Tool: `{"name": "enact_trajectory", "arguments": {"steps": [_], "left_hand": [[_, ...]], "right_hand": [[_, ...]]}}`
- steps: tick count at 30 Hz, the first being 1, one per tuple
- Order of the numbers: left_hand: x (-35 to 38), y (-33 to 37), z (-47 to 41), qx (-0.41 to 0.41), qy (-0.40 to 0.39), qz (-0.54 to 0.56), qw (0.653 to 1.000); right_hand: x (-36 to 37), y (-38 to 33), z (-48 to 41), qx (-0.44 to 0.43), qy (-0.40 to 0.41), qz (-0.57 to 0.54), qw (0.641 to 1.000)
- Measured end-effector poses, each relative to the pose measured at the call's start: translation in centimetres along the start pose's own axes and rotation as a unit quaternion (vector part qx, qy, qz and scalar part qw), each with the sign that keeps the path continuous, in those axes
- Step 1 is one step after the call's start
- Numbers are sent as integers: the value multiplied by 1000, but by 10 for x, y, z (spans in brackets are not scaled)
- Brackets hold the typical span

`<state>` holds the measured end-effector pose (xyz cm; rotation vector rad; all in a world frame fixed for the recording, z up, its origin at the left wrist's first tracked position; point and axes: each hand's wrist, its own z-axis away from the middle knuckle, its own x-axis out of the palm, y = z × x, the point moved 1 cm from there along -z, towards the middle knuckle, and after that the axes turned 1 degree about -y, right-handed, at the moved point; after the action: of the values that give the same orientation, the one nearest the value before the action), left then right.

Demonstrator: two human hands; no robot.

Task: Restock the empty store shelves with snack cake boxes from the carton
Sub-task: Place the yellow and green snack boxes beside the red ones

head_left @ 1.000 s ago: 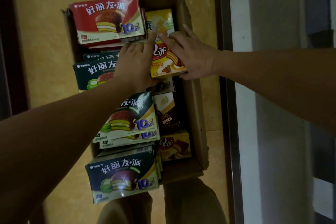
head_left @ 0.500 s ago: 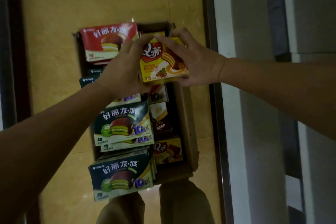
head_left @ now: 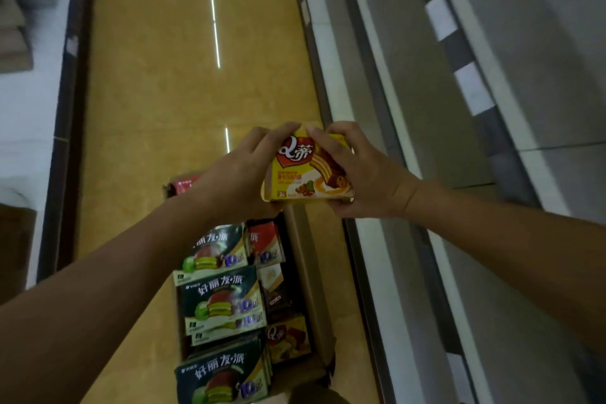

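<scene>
A yellow snack cake box (head_left: 301, 179) with a red logo is lifted above the carton, held between both hands. My left hand (head_left: 239, 174) grips its left side, fingers curled over the top edge. My right hand (head_left: 357, 170) grips its right side the same way. Below, the open cardboard carton (head_left: 303, 266) stands on the floor with several dark green cake boxes (head_left: 223, 302) stacked along its left side and smaller red, brown and yellow boxes (head_left: 288, 338) along its right.
Grey empty store shelves (head_left: 475, 174) with white price strips run along the right. The glossy yellow tiled floor (head_left: 183, 82) stretches ahead. Another shelf unit (head_left: 29, 108) lines the left side of the aisle.
Both hands closed on the yellow box and lifted it out of the carton. My view has tilted up along the aisle, so the carton now sits lower in the frame.
</scene>
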<state>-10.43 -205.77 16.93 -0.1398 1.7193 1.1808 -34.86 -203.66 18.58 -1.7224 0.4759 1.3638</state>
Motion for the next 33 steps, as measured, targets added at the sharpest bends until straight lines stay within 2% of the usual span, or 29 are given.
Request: {"name": "enact_trajectory", "arguments": {"steps": [7, 12, 19, 27, 31, 33], "left_hand": [[-67, 59, -3, 62, 8, -2, 998], [-115, 111, -10, 68, -10, -19, 997], [-173, 177, -9, 133, 9, -7, 991], [-239, 250, -17, 243, 28, -13, 969], [-272, 293, -29, 318, 36, -24, 947], [-287, 317, -41, 375, 49, -36, 925]], "right_hand": [[-87, -51, 18, 39, 16, 24, 999], [-147, -84, 32, 64, 49, 49, 996], [-229, -139, 59, 114, 89, 85, 986], [-312, -195, 90, 152, 134, 135, 970], [-359, -223, 109, 174, 167, 196, 950], [-384, -238, 122, 177, 186, 222, 941]]}}
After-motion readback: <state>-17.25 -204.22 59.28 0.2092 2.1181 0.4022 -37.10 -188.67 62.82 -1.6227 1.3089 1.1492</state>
